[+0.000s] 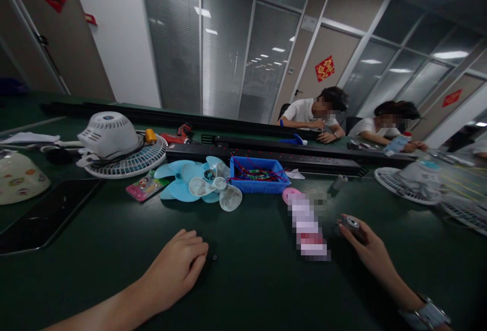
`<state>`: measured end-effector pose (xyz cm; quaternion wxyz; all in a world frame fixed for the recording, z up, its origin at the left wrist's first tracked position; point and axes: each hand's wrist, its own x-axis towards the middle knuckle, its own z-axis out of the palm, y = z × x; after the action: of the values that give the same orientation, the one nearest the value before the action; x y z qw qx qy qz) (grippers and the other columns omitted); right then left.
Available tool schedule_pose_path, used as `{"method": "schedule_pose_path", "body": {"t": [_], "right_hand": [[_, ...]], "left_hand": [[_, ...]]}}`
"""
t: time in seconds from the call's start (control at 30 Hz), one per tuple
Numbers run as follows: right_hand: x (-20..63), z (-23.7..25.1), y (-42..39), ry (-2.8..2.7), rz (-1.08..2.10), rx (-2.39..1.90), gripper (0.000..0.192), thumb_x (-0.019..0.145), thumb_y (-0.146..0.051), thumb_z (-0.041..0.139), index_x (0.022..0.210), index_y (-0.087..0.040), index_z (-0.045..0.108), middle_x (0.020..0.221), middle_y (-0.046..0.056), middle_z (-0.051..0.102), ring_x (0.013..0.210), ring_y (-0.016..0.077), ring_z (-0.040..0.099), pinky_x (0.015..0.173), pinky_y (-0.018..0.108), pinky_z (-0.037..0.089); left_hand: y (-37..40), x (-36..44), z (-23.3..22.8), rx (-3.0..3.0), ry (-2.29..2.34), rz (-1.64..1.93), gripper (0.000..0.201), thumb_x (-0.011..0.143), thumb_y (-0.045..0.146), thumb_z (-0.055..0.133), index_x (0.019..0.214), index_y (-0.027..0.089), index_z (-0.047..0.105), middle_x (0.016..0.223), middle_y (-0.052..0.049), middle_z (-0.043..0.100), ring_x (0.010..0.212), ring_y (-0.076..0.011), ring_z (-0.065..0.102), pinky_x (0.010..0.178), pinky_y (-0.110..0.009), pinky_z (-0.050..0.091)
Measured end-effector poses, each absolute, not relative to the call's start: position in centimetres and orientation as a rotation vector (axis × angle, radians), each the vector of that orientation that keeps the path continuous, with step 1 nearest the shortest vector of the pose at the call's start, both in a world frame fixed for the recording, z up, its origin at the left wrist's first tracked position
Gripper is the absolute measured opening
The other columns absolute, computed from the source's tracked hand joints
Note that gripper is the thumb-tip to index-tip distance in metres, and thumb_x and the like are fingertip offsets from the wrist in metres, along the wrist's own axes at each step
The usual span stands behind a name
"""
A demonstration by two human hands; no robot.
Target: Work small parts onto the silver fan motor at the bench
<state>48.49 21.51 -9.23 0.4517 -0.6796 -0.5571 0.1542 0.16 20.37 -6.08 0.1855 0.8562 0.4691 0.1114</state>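
Behind the blue bin (pixel 257 183) of wires, power strips; nearer, left hand (pixel 177 265) fingers curled together on the tabletop (pixel 114 250), right hand (pixel 367 247) fingers clamped on a small motor (pixel 350 224).

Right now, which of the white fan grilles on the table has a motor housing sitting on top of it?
The white fan grille at the far left, beside the blue fan blades, carries the domed white motor housing. The grilles at the right edge lie flatter.
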Motion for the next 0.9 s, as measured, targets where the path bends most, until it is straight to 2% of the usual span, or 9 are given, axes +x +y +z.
{"method": "schedule_pose_path", "body": {"t": [0.07,0.17,0.27,0.33,0.4,0.5,0.63,0.77,0.9], "right_hand": [[48.2,-8.6,21.4,-1.400,0.276,-1.698,0.066,0.070,-0.064,0.066,0.118,-0.019,0.060,0.111,0.013,0.069,0.104,0.0318,0.066,0.093,0.048,0.053],[46.1,-5.7,21.0,-1.399,-0.115,-1.687,0.074,0.071,-0.064,0.066,0.127,-0.016,0.055,0.123,0.017,0.062,0.112,0.0345,0.060,0.097,0.053,0.048],[40.7,-1.8,20.2,-1.625,-0.418,-1.445,0.054,0.078,-0.052,0.066,0.124,-0.023,0.059,0.133,0.012,0.055,0.124,0.0330,0.050,0.107,0.056,0.037],[35.7,-0.1,19.8,-1.924,-0.383,-1.268,0.023,0.083,-0.041,0.065,0.104,-0.032,0.070,0.137,0.003,0.053,0.131,0.0301,0.044,0.111,0.057,0.029],[30.8,0.4,19.7,-2.129,-0.248,-1.160,0.011,0.085,-0.037,0.065,0.091,-0.038,0.074,0.146,-0.005,0.045,0.139,0.0291,0.033,0.112,0.057,0.026],[25.1,-0.8,20.3,-2.333,0.025,-1.145,0.011,0.082,-0.042,0.068,0.090,-0.045,0.075,0.154,-0.011,0.032,0.144,0.0287,0.022,0.113,0.060,0.020],[21.8,-2.8,21.6,-2.448,0.269,-1.193,0.018,0.076,-0.051,0.071,0.094,-0.048,0.073,0.158,-0.011,0.023,0.146,0.0302,0.014,0.114,0.062,0.009],[20.7,-3.6,22.2,-2.507,0.288,-1.163,0.017,0.077,-0.051,0.071,0.093,-0.047,0.074,0.159,-0.010,0.020,0.146,0.0298,0.010,0.115,0.060,0.003],[20.3,-3.4,22.1,-2.533,0.243,-1.119,0.013,0.080,-0.047,0.069,0.091,-0.044,0.075,0.157,-0.008,0.027,0.145,0.0308,0.015,0.114,0.063,0.008]], "left_hand": [[20.4,0.2,-6.1,2.418,1.330,0.312,0.030,0.091,0.018,0.035,0.074,0.018,0.059,0.077,-0.003,0.060,0.078,-0.0190,0.053,0.085,-0.039,0.036],[20.3,0.2,-6.1,2.413,1.336,0.310,0.030,0.091,0.018,0.035,0.074,0.018,0.059,0.077,-0.003,0.061,0.077,-0.0185,0.053,0.086,-0.039,0.036],[20.3,0.3,-6.1,2.420,1.332,0.305,0.029,0.091,0.018,0.036,0.075,0.018,0.059,0.078,-0.003,0.060,0.078,-0.0191,0.053,0.086,-0.040,0.037],[20.2,0.3,-6.1,2.425,1.338,0.304,0.028,0.091,0.018,0.036,0.076,0.018,0.060,0.079,-0.003,0.060,0.079,-0.0196,0.053,0.087,-0.041,0.036],[20.1,0.4,-6.1,2.426,1.347,0.292,0.028,0.091,0.018,0.037,0.077,0.019,0.061,0.080,-0.003,0.061,0.081,-0.0198,0.053,0.090,-0.043,0.035],[20.0,0.4,-6.1,2.449,1.354,0.282,0.027,0.091,0.017,0.038,0.076,0.019,0.060,0.080,-0.004,0.062,0.082,-0.0201,0.053,0.088,-0.042,0.035],[20.1,0.3,-6.2,2.473,1.335,0.331,0.026,0.090,0.015,0.039,0.077,0.019,0.062,0.080,-0.004,0.063,0.083,-0.0206,0.053,0.084,-0.039,0.037],[20.2,0.2,-6.5,2.457,1.326,0.368,0.026,0.089,0.015,0.040,0.080,0.020,0.064,0.082,-0.004,0.063,0.082,-0.0202,0.053,0.086,-0.039,0.037],[20.2,0.1,-6.5,2.474,1.317,0.377,0.026,0.089,0.015,0.040,0.081,0.020,0.064,0.082,-0.004,0.063,0.083,-0.0205,0.053,0.086,-0.039,0.037]]}}
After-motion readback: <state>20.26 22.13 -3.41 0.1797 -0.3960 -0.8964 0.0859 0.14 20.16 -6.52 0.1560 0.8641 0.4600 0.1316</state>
